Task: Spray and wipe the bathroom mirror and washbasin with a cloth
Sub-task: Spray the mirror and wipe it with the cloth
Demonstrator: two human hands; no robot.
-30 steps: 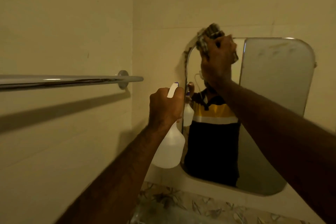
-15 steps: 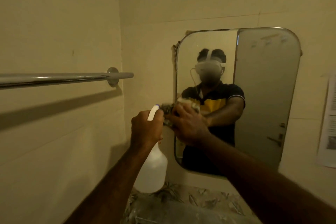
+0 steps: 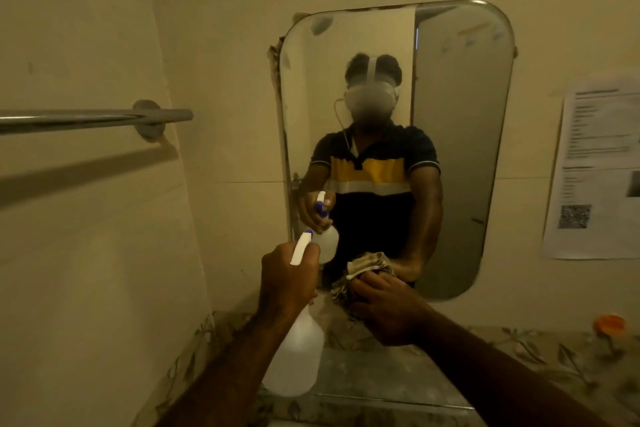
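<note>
- Your right hand [image 3: 388, 314] has the crumpled beige checked cloth [image 3: 360, 276] bunched tight at the bottom edge of the rounded wall mirror [image 3: 450, 149]. Press flat and sweep along that lower rim.
- Your left hand [image 3: 289, 282] is wrapped round the neck of the translucent white spray bottle [image 3: 296, 360]; keep its nozzle off the glass.
- The washbasin seems to sit below frame, so I can't confirm it.
- Half a second ago the cloth was higher, at mid-mirror; it's dropped to the base now.

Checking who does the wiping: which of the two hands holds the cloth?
The right hand, bunching the patterned cloth at the mirror's bottom edge; the left hand grips the white spray bottle.
</note>
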